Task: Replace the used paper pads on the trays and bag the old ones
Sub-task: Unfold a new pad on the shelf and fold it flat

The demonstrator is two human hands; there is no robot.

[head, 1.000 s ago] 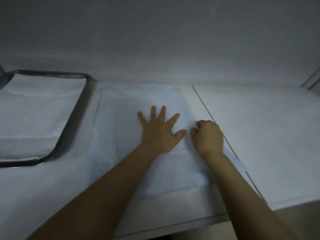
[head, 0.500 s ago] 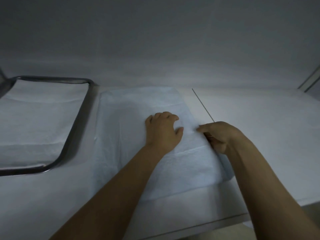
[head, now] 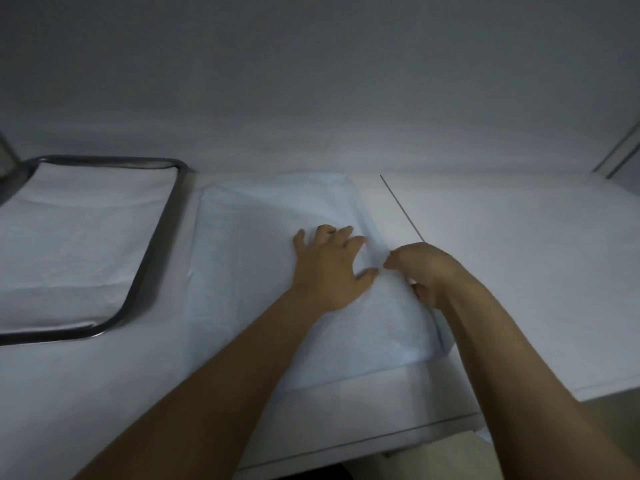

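Note:
A pale blue paper pad (head: 263, 258) lies flat on the white table in the middle of the view. My left hand (head: 329, 268) presses on its right half, with loosely bent fingers spread on the sheet. My right hand (head: 422, 271) is at the pad's right edge, fingers curled and pinching that edge. At the far left sits a metal tray (head: 152, 251) with a dark rim, and a white pad (head: 76, 230) lies inside it.
A thin seam (head: 401, 209) runs across the white table (head: 519, 258) just right of the blue pad. The table's front edge (head: 433, 424) is close below my forearms. A grey wall rises behind, and a metal post (head: 620, 150) shows at the far right.
My left hand's fingers went from spread flat to loosely bent on the pad. My right hand turned and gathered the pad's right edge, lifting it slightly off the table.

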